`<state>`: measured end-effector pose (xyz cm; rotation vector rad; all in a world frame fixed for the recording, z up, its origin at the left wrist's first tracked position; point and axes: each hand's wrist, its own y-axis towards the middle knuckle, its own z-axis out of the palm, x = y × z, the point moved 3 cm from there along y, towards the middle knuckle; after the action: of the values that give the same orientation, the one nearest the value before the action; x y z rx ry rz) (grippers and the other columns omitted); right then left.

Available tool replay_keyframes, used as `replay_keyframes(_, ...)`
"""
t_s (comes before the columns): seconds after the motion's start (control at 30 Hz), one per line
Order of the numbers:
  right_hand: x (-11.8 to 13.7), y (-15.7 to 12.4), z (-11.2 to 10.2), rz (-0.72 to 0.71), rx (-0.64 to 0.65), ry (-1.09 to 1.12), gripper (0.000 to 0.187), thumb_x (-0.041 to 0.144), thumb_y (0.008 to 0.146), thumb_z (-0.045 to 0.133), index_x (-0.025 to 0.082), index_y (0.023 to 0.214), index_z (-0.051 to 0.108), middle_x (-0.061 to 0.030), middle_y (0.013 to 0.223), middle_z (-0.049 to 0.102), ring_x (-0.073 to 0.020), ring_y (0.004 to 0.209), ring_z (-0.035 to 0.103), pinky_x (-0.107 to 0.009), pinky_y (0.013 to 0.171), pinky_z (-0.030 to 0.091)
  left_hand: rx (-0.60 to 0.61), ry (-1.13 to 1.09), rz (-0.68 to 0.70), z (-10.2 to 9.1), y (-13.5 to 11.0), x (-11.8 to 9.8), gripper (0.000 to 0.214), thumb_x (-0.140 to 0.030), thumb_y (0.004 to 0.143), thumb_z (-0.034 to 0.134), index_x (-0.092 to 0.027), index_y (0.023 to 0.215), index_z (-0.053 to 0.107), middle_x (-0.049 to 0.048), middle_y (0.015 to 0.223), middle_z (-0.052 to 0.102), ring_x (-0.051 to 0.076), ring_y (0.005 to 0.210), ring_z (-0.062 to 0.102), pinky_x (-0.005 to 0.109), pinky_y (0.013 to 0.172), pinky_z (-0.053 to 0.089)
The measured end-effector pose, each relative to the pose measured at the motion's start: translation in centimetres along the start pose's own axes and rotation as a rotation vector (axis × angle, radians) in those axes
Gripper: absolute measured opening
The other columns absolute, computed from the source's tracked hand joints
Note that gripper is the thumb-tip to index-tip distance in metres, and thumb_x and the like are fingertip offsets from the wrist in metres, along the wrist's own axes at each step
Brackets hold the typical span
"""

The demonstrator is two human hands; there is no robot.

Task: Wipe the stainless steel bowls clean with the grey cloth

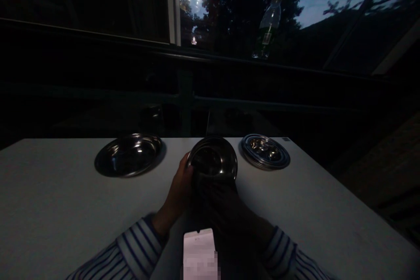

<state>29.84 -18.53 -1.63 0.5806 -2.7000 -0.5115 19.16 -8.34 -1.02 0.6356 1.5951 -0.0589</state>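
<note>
A shiny metal bowl [226, 157] is tilted up near the middle of the table's far side, its opening toward me. My left hand [180, 190] is closed on the bowl's left rim, with the thumb near the inside edge. My right hand [226, 210] lies in deep shadow at the bowl's near side, its fingers bent against a dark patch by the rim. Whether that patch is a cloth or just shadow, I cannot make out. Below and between my forearms a lit phone [198, 249] shows a pale screen.
On the white table [59, 210], a wide metal basin [127, 157] sits to the left and stacked metal plates or bowls [265, 153] to the right. A plastic bottle [271, 22] with a white cap stands at the window beyond. The room is dim.
</note>
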Motion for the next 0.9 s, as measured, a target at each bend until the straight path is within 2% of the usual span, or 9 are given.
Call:
replay_keyframes(0.1, 0.5, 1.0, 0.1, -0.030, 0.006, 0.024, 0.046, 0.026, 0.089, 0.040, 0.009, 0.132, 0.039, -0.0129, 0.133, 0.045, -0.0218, 0.126, 0.035, -0.041, 0.102, 0.035, -0.031, 0.073, -0.037, -0.2, 0.2, 1.0, 0.050, -0.039, 0.088, 0.023, -0.016, 0.132, 0.033, 0.0118, 0.134, 0.045, 0.022, 0.121, 0.044, 0.036, 0.097, 0.037)
replay_keyframes(0.2, 0.5, 1.4, 0.4, -0.080, -0.012, -0.001, 0.048, 0.027, 0.089, 0.040, 0.009, 0.134, 0.035, -0.0119, 0.137, 0.041, -0.0208, 0.129, 0.030, -0.041, 0.105, 0.030, -0.094, 0.167, 0.003, -0.8, 0.3, 1.4, 0.048, -0.036, 0.088, 0.024, -0.014, 0.128, 0.037, 0.0143, 0.133, 0.044, 0.022, 0.123, 0.042, 0.036, 0.098, 0.035)
replay_keyframes(0.27, 0.1, 1.1, 0.6, -0.097, -0.004, -0.040, 0.048, 0.026, 0.089, 0.041, 0.010, 0.133, 0.036, -0.0121, 0.135, 0.043, -0.0211, 0.128, 0.033, -0.042, 0.104, 0.030, -0.139, 0.198, 0.031, -1.0, 0.4, 1.3, 0.045, -0.034, 0.088, 0.024, -0.012, 0.124, 0.042, 0.0152, 0.130, 0.047, 0.022, 0.122, 0.041, 0.036, 0.100, 0.033)
replay_keyframes(0.4, -1.6, -0.3, 0.6, -0.083, -0.002, -0.116, 0.041, 0.024, 0.088, 0.042, 0.012, 0.128, 0.044, -0.0129, 0.122, 0.056, -0.0222, 0.116, 0.049, -0.043, 0.097, 0.038, -0.210, 0.142, 0.009, -1.2, 0.4, 0.8, 0.046, -0.035, 0.089, 0.021, -0.013, 0.121, 0.046, 0.0133, 0.123, 0.053, 0.022, 0.117, 0.047, 0.039, 0.099, 0.034)
replay_keyframes(0.5, -2.1, -0.7, 0.3, -0.090, -0.017, -0.134, 0.039, 0.024, 0.088, 0.043, 0.012, 0.125, 0.047, -0.0140, 0.119, 0.058, -0.0238, 0.113, 0.051, -0.045, 0.095, 0.039, -0.223, 0.094, -0.013, -1.1, 0.5, 0.7, 0.046, -0.038, 0.090, 0.020, -0.015, 0.120, 0.047, 0.0120, 0.122, 0.053, 0.021, 0.116, 0.047, 0.038, 0.098, 0.035)
replay_keyframes(0.67, 0.3, 1.7, 0.4, -0.196, -0.019, -0.020, 0.047, 0.019, 0.089, 0.037, 0.006, 0.134, 0.030, -0.0156, 0.134, 0.042, -0.0204, 0.129, 0.030, -0.039, 0.104, 0.032, -0.209, 0.138, 0.011, -1.2, 0.6, 1.1, 0.044, -0.037, 0.090, 0.021, -0.016, 0.116, 0.050, 0.0104, 0.120, 0.055, 0.020, 0.115, 0.047, 0.036, 0.098, 0.034)
replay_keyframes(0.8, 1.5, 3.8, 1.5, -0.211, -0.071, 0.026, 0.046, 0.020, 0.090, 0.034, 0.000, 0.132, 0.031, -0.0208, 0.130, 0.045, -0.0218, 0.129, 0.031, -0.037, 0.106, 0.031, -0.227, 0.097, -0.058, -1.5, 0.7, 2.2, 0.049, -0.046, 0.089, 0.020, -0.016, 0.115, 0.049, 0.0086, 0.114, 0.057, 0.019, 0.111, 0.050, 0.033, 0.097, 0.035)
replay_keyframes(0.9, 1.3, 4.0, 1.8, -0.207, -0.103, 0.022, 0.047, 0.022, 0.090, 0.034, -0.004, 0.130, 0.030, -0.0234, 0.128, 0.046, -0.0231, 0.128, 0.033, -0.037, 0.105, 0.033, -0.233, 0.080, -0.062, -1.7, 0.8, 2.5, 0.051, -0.050, 0.087, 0.022, -0.017, 0.114, 0.050, 0.0079, 0.114, 0.057, 0.019, 0.112, 0.049, 0.033, 0.098, 0.034)
